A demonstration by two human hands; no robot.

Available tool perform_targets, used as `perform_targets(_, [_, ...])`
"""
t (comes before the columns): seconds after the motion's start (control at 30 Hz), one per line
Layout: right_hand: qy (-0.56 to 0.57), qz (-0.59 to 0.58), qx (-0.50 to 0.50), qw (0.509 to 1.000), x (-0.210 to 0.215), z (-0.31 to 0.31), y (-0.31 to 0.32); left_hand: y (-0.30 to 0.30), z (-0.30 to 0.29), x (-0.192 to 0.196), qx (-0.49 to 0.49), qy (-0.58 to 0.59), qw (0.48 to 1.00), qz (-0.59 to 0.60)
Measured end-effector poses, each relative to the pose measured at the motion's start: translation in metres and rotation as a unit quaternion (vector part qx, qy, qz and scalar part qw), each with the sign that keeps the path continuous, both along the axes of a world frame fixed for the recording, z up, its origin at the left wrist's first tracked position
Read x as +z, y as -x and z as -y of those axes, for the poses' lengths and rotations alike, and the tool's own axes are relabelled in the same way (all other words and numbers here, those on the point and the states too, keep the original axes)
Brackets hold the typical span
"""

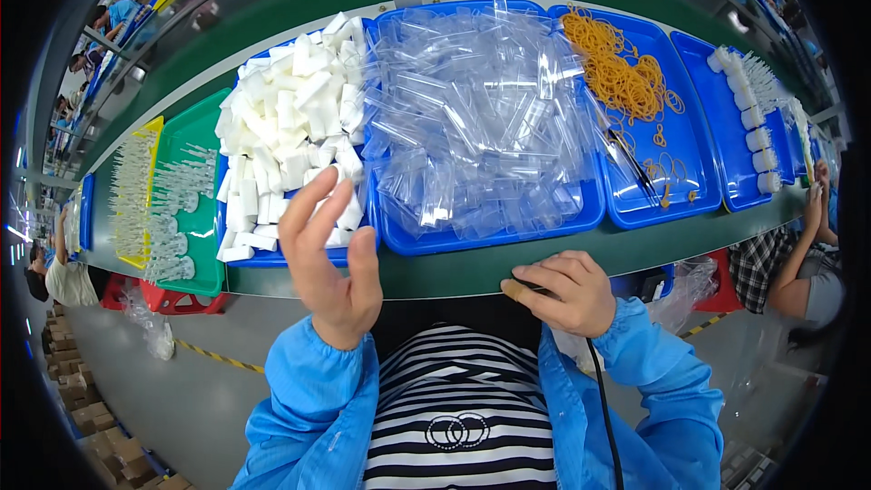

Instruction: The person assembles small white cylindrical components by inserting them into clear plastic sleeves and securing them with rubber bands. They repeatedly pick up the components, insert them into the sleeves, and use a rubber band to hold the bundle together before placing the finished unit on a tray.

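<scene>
My left hand (328, 263) is raised at the near edge of a blue tray of white foam blocks (304, 95). Its fingers are spread, and nothing shows between them. By the table's front edge, my right hand (567, 290) is closed, thumb against curled fingers. A dark bit shows in its grip, and a black cable (603, 408) hangs from below the wrist, so it appears to hold this cable. A yellowish cover sits on the thumb tip. Ahead of both hands, a blue tray is heaped with clear plastic sleeves (476, 118).
Yellow rubber bands (626, 73) and tweezers (635, 163) lie in a blue tray (685, 154) to the right. Beyond it, another holds white bristled pieces (753, 118). Leftward, a green tray (200, 277) carries clear spiky parts. Co-workers sit at both sides.
</scene>
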State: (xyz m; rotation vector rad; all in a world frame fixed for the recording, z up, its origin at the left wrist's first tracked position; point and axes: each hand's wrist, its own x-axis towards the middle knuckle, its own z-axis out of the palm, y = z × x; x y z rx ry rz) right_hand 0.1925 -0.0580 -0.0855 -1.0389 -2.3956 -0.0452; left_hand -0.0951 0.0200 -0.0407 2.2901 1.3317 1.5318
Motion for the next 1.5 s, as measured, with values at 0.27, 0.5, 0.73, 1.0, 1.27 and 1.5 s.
perform_targets(0.27, [0.171, 0.015, 0.236, 0.957, -0.019, 0.017, 0.045, 0.0, -0.006, 0.003, 0.041, 0.038, 0.997, 0.051])
perform_targets(0.5, [0.078, 0.169, 0.069, 0.98, -0.149, -0.024, 0.117, 0.014, 0.006, 0.008, 0.106, 0.038, 0.992, 0.05])
perform_targets(0.73, [0.262, 0.09, 0.04, 0.96, -0.178, -0.032, 0.141, 0.028, 0.017, -0.008, 0.095, 0.122, 0.985, -0.072])
perform_targets(1.0, [0.423, -0.009, 0.044, 0.905, -0.166, -0.032, 0.139, 0.014, -0.02, 0.008, 0.114, 0.133, 0.968, -0.181])
perform_targets(1.27, [0.297, 0.107, 0.197, 0.928, -0.095, -0.019, 0.12, 0.014, -0.022, 0.004, 0.096, 0.137, 0.971, -0.171])
perform_targets(1.5, [0.264, -0.046, 0.309, 0.912, 0.065, -0.028, 0.064, 0.03, -0.007, -0.009, 0.114, 0.084, 0.982, -0.128])
